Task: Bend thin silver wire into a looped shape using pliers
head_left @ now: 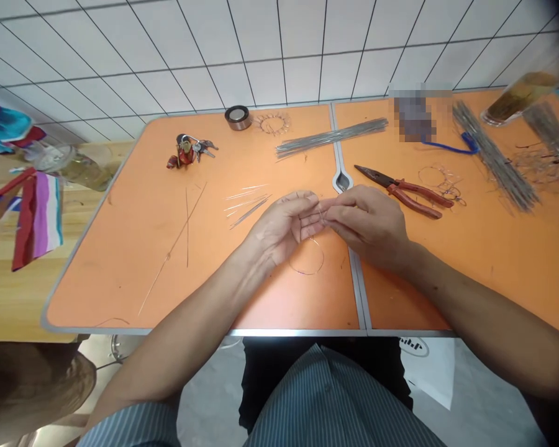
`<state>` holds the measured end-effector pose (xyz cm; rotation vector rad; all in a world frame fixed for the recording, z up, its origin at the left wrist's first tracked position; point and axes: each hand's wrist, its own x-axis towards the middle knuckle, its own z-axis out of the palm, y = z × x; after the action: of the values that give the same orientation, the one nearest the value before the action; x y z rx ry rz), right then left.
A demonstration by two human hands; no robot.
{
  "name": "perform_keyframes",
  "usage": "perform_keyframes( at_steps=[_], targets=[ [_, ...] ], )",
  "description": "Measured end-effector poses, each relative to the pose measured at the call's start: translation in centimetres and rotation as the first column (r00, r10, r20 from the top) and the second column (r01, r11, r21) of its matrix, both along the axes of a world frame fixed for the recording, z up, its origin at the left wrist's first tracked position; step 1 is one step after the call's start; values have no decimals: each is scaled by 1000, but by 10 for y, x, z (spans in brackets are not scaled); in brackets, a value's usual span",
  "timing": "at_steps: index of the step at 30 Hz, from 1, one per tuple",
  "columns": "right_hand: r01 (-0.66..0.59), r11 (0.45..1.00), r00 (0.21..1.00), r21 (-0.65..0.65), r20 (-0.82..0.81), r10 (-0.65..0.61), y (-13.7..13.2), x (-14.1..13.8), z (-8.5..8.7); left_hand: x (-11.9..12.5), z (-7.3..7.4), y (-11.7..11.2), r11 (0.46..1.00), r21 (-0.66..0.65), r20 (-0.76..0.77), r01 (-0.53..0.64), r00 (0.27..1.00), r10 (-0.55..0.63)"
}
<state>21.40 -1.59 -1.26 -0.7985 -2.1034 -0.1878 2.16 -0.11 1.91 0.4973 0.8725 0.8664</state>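
Note:
My left hand (pixel 289 225) and my right hand (pixel 370 226) meet above the middle of the table. Between their fingertips is a thin wire, whose round loop (pixel 323 261) hangs below. My left thumb and forefinger pinch the wire, the other fingers curling beneath. The fingers of my right hand are closed on the same wire from the other side. Several short straight wires (pixel 248 205) lie just left of my left hand. Beyond my right hand rest long-nose pliers (pixel 400 187) with red handles, jaws pointing left.
A bundle of straight wires (pixel 331 138) lies across the seam of the orange table (pixel 97 261). Behind are a tape roll (pixel 237 117) and keys (pixel 205 148). Another wire bundle (pixel 496 158), a glass of amber liquid (pixel 517 99) and tangled wires (pixel 440 180) are at right.

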Motion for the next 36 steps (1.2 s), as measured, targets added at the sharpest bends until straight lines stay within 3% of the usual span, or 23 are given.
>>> perform_keyframes(
  at_steps=[7,9,11,12,14,16,19,22,26,31,36],
  targets=[
    [-27,999,999,28,-42,28,-2,0,3,2,-1,-3,999,39,6,35,999,-35],
    [-23,1000,995,21,-95,25,-4,0,8,-1,-2,-2,989,135,-81,65,995,-55],
    [4,1000,984,-20,-179,-8,-6,-1,15,-8,0,1,936,333,-297,112,955,-9],
    [23,998,974,-65,-225,-37,-7,-1,19,-12,1,3,878,447,-439,170,897,50],
    [52,974,950,-220,-290,-117,-8,-2,24,-21,4,6,731,560,-709,390,682,180],
    [41,912,927,-408,-325,-187,-8,-3,25,-29,7,8,636,471,-873,611,427,236],
    [-16,784,920,-620,-317,-232,-5,-3,24,-35,7,9,583,271,-957,766,151,247],
    [-42,678,935,-734,-269,-233,-2,-1,21,-33,3,9,562,172,-968,809,32,250],
    [-17,604,952,-797,-199,-235,-1,-1,16,-29,1,10,547,103,-977,831,-19,213],
    [-4,555,964,-832,-150,-218,1,-2,9,-28,0,12,560,61,-981,826,-54,186],
    [-24,496,965,-868,-150,-216,2,-4,8,-31,-7,17,530,113,-986,841,27,166]
  ],
)
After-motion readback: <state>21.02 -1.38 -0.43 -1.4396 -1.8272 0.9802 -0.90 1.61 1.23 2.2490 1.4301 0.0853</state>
